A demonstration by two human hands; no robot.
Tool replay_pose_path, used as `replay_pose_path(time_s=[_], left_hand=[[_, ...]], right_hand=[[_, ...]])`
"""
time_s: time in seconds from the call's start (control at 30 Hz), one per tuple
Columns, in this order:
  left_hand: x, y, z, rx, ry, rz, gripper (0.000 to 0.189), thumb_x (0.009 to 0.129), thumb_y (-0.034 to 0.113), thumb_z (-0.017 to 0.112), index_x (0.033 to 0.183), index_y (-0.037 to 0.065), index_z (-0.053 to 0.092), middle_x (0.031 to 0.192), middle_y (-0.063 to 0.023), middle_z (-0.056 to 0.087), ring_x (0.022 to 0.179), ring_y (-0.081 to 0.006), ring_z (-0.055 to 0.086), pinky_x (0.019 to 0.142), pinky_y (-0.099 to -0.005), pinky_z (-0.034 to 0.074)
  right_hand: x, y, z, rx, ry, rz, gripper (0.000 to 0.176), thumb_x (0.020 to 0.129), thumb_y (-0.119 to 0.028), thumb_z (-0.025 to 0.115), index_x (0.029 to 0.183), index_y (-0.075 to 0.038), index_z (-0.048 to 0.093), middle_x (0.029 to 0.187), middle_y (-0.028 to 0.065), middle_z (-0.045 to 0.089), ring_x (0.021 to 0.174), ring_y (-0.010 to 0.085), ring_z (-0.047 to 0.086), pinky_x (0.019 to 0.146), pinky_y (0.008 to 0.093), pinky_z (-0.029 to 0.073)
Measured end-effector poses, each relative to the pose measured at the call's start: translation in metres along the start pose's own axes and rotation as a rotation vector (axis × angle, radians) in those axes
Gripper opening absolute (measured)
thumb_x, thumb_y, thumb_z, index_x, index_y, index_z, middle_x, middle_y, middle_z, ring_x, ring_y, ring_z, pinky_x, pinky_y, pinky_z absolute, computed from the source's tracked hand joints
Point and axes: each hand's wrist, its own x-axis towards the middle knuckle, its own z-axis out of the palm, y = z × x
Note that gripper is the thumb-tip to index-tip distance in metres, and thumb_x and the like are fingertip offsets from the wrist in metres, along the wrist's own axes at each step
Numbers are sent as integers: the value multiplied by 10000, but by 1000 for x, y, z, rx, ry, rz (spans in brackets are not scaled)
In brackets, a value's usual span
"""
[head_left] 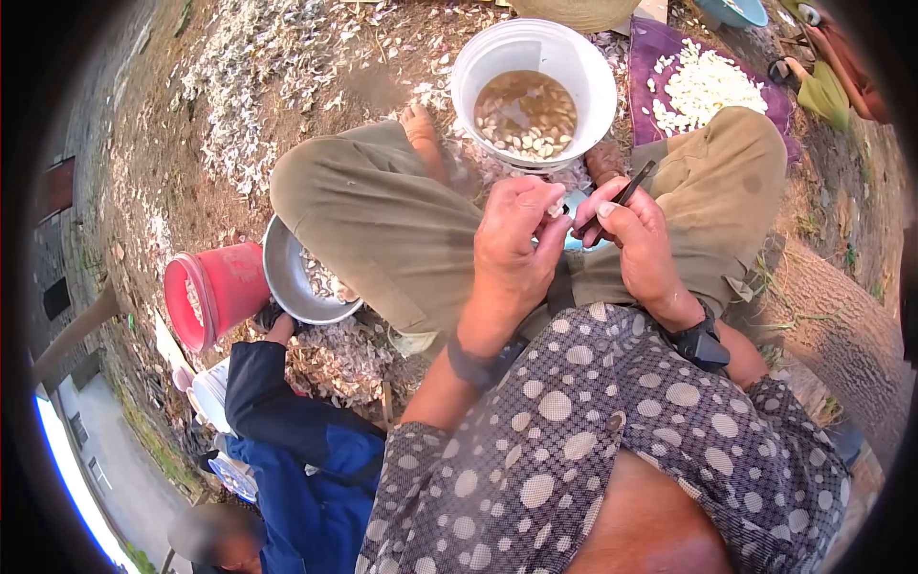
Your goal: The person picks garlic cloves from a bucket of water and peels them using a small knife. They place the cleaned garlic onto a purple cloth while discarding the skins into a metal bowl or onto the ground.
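My left hand [516, 234] is closed, pinching a small pale garlic clove [556, 208] between thumb and fingertips. In my right hand [631, 239] is a thin dark knife [631, 187], its handle end pointing up and to the right. The two hands are close together over my lap, with the knife's lower end near the clove. Behind them a light blue bowl [576, 203] shows only in part. Just beyond stands a white bucket [466, 72] holding brownish water and several cloves.
Peeled cloves [712, 86] lie heaped on a purple cloth [648, 43] at upper right. On the left stand a metal basin [282, 258] with garlic and a red bucket [239, 277]. A person in a blue jacket [306, 478] sits close by. Garlic skins [253, 77] litter the ground.
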Motion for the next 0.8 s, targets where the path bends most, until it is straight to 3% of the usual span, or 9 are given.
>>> replay_pose_path(time_s=[0.1, 0.2, 0.3, 0.4, 0.6, 0.8], left_hand=[[-1, 7, 5, -3, -37, -34, 447, 783, -113, 695, 1209, 0, 622, 1125, -200, 594, 894, -303, 652, 739, -356, 558], [0, 7, 10, 97, -74, 79, 453, 802, -118, 684, 1232, 18, 639, 1158, -161, 631, 899, -235, 676, 784, -333, 580], [2, 7, 12, 156, -96, 148, 445, 796, -107, 687, 1221, 19, 646, 1182, -174, 645, 945, -277, 688, 834, -364, 574], [-2, 8, 14, 96, -88, 95, 417, 782, -88, 715, 1183, 20, 669, 1172, -176, 677, 991, -307, 694, 863, -369, 566], [1, 19, 14, 127, -73, 152, 362, 781, -42, 748, 1130, 51, 724, 1115, -165, 699, 1022, -323, 691, 846, -375, 570], [-2, 14, 18, -10, -66, 88, 356, 756, -89, 771, 1091, 20, 723, 1160, -162, 722, 1075, -278, 695, 906, -353, 551]], right_hand=[[-1, 8, -5, -82, 8, 4, 148, 1003, -179, 544, 1019, -41, 595, 885, 2, 615, 756, 71, 550, 688, 250, 472], [-6, 2, -2, -117, 1, 113, 192, 1021, -233, 561, 1033, -43, 589, 861, -16, 576, 748, 60, 522, 659, 234, 435], [-5, 4, -5, -77, -46, 111, 251, 1034, -295, 571, 1054, -45, 585, 881, -11, 576, 749, 58, 541, 640, 226, 475], [-7, 1, -7, -13, -72, 222, 280, 1038, -322, 568, 1076, -45, 576, 897, 1, 572, 756, 62, 561, 621, 234, 531], [-10, 8, -10, 197, -100, 208, 225, 1041, -259, 532, 1091, -41, 556, 909, 19, 579, 755, 72, 581, 618, 248, 559], [-9, 8, -19, 146, -159, 152, 169, 1024, -203, 513, 1076, -45, 539, 907, 19, 580, 718, 70, 568, 621, 242, 541]])
